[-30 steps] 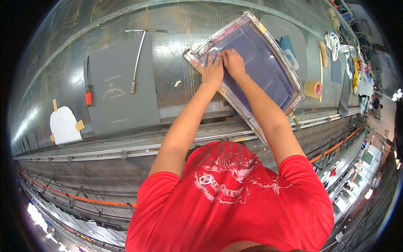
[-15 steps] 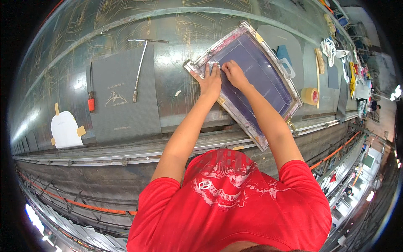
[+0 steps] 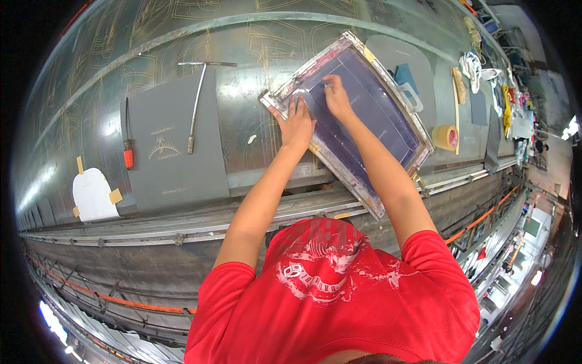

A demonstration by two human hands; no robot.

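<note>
both hands lie flat, fingers spread, on the screen frame (image 3: 364, 115): left hand (image 3: 297, 124) at its nine o'clock edge, right hand (image 3: 336, 97) toward eleven o'clock.

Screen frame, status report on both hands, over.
Left hand flat on screen frame. Right hand pressing its mesh. Tape roll beside frame, clear.

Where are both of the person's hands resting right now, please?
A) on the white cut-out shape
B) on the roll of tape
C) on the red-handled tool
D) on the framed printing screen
D: the left hand and right hand both lie on the framed printing screen.
</note>
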